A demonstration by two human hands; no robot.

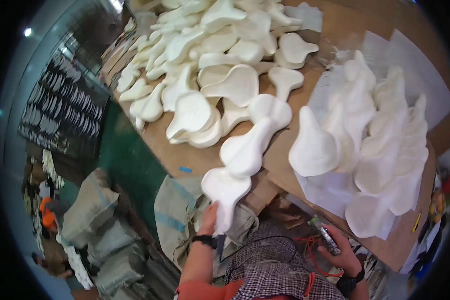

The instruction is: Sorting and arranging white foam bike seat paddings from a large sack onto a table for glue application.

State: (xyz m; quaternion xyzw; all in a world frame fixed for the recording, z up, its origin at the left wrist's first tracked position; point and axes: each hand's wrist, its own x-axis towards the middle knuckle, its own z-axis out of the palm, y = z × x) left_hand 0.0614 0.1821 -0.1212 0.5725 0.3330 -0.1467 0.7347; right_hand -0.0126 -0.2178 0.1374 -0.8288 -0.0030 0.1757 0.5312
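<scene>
My left hand point(209, 218) grips the edge of a white bicycle-saddle foam pad point(226, 190), its narrow nose pointing toward me. Beyond its wide end lies another saddle foam pad point(245, 151), which it appears to touch. At the lower right, my right hand point(339, 251) is closed around a slim silvery cylindrical tool point(326, 236) with a greenish end. The tool's exact kind cannot be made out. A red hose or cord point(312, 260) loops beside that hand.
A big heap of foam pads point(200, 45) covers the far part of the brown tabletop point(340, 25). Overlapping rows of pads point(380, 125) lie on white sheets at right. Stuffed sacks point(120, 245) stand at left, past a green floor point(127, 145). Another person in orange point(48, 212) is there.
</scene>
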